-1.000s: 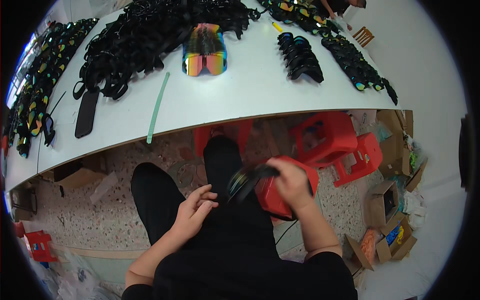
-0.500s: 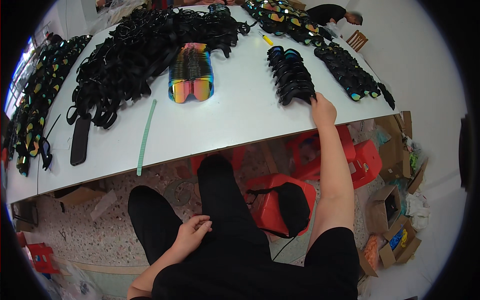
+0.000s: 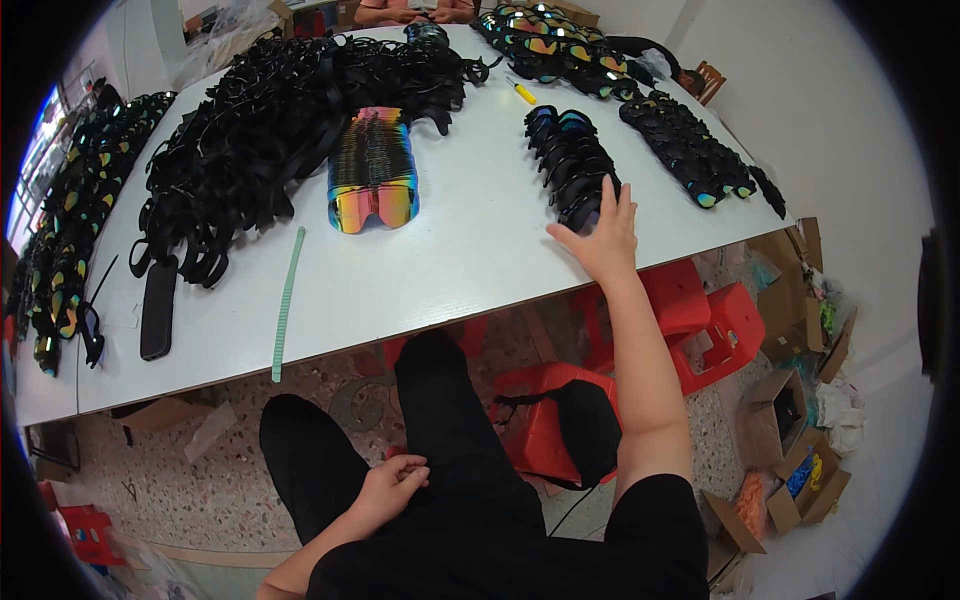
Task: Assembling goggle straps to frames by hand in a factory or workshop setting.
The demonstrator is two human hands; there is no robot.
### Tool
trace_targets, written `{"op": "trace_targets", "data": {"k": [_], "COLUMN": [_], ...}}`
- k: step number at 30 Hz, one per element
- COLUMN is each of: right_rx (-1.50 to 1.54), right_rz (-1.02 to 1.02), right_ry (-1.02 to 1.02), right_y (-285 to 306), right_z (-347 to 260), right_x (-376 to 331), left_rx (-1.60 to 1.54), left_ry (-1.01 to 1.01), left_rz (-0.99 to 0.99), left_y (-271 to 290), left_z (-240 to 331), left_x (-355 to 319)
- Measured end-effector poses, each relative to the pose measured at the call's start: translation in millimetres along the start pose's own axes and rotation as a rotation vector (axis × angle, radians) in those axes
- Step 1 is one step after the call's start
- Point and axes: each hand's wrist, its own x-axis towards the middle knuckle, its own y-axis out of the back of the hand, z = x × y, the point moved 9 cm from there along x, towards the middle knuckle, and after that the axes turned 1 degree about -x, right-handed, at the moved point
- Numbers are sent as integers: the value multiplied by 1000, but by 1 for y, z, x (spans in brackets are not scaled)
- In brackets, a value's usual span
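Note:
On the table's right half lies a row of overlapping black goggle frames, a few with bluish lenses at the far end. My right hand is over the near end of this row, thumb and fingers spread; it hides part of the last frame, and I cannot tell if it touches it. My left hand rests on my lap, fingers loosely bent, nothing visible in it. Left of the row lies a neat stack of mirrored orange-and-blue goggle lenses.
A heap of black straps covers the table's far left. Finished-looking goggles lie along the right edge. A yellow-handled tool, green strip and black phone lie on the table. Red stools stand below. Another person sits opposite.
My right hand has moved left and its fingers have spread from a closed grip at the row's near end. The view has tilted slightly upward. My left hand stays on my lap.

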Motion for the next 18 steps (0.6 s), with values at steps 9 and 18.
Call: {"op": "trace_targets", "data": {"k": [9,18], "right_rx": [-7,-91], "right_rz": [-34,-59], "right_ry": [-92,-190], "right_y": [-30,-53], "right_z": [-6,-14], "right_x": [56,88], "left_rx": [-50,-11], "left_ry": [39,70], "left_rz": [34,40], "left_y": [6,7], "left_z": [-7,-13], "left_x": [4,5]}}
